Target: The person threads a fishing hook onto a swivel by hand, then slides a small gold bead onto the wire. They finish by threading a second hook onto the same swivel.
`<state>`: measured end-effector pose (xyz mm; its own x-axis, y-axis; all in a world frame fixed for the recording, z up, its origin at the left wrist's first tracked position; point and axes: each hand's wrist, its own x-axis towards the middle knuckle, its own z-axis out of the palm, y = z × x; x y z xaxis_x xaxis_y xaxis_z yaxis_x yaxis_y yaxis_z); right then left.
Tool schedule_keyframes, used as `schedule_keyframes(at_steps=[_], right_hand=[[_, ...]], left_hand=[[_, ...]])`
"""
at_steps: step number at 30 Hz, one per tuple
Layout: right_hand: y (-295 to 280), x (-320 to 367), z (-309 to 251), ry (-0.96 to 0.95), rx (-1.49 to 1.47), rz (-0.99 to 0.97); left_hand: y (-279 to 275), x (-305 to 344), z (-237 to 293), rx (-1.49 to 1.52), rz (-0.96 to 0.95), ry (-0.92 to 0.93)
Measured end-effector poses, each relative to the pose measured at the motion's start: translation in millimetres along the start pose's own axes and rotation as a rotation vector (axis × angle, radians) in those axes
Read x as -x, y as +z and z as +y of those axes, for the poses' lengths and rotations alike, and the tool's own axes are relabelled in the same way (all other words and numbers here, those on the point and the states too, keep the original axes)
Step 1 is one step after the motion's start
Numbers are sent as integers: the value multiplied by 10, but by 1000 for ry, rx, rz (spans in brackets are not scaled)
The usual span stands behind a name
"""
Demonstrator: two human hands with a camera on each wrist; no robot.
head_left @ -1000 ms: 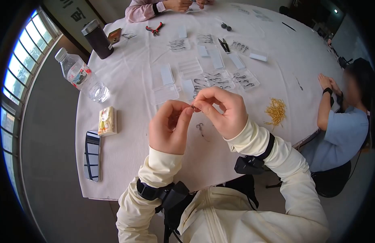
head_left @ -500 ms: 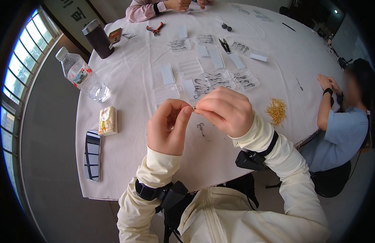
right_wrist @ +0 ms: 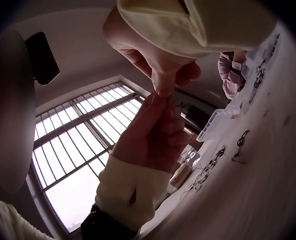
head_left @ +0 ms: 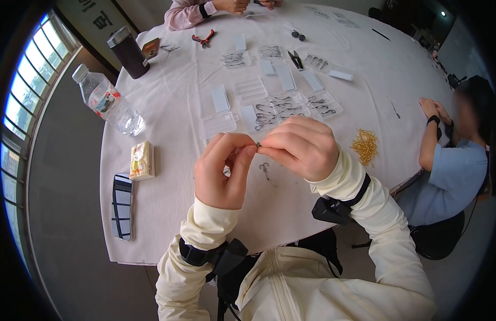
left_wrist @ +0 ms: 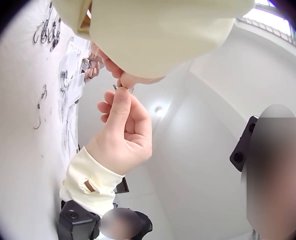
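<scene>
**Both hands meet on a tiny metal piece above the table**

A small dark metal piece is held in the air over the near edge of the table, pinched from both sides. The left hand grips it between thumb and forefinger, and the right hand pinches it from the other side with its fingers curled, so the two hands touch at the fingertips. The fingers hide most of the piece. The left wrist view shows only a sliver of it, and the right wrist view shows none, so its shape cannot be told.

Directly below the hands, a single loose hook lies on the white cloth. Just beyond the hands are clear plastic boxes, some with dark hooks in them. A heap of gold hooks lies to the right.

Further left are a yellow packet, a phone and a water bottle. Red pliers and a dark tumbler sit at the far side. A person in blue sits at the right.
</scene>
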<state>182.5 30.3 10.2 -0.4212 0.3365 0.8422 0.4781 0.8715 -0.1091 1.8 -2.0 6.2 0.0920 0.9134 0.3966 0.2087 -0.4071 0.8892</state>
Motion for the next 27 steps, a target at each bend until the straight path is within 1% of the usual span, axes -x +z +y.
schedule_keyframes(at_steps=[2, 6, 8, 12, 14, 18, 20, 21, 23, 24, 26, 27], right_hand=[[-11, -5, 28, -9, -57, -4], [-49, 21, 97, 26, -151, -28], [-66, 32, 146, 31, -239, -90], [-91, 48, 176, 56, -276, -125], [-114, 44, 170, 153, -344, -196], [-130, 57, 178, 234, -412, -227], [-127, 64, 174, 313, -478, -258], [-124, 69, 176, 315, -477, -255], [-116, 74, 182, 414, -573, -288], [-115, 74, 175, 415, -572, -286], [-110, 74, 154, 629, -725, -350], [-102, 73, 146, 629, -724, -349]], left_hand=[[-22, -12, 12, -68, -43, 66], [-50, -23, 2, -73, -104, 86], [-63, -25, -8, -83, -158, 97], [-73, -29, -15, -79, -205, 109], [-81, -23, -14, -70, -237, 81], [-88, -33, -6, -58, -274, 87], [-99, -35, 2, -49, -305, 51], [-99, -33, -3, -50, -308, 52], [-98, -30, -25, 5, -319, 10], [-104, -26, -19, 5, -321, 10], [-114, -21, -1, 101, -348, -100], [-113, -19, 11, 101, -349, -100]])
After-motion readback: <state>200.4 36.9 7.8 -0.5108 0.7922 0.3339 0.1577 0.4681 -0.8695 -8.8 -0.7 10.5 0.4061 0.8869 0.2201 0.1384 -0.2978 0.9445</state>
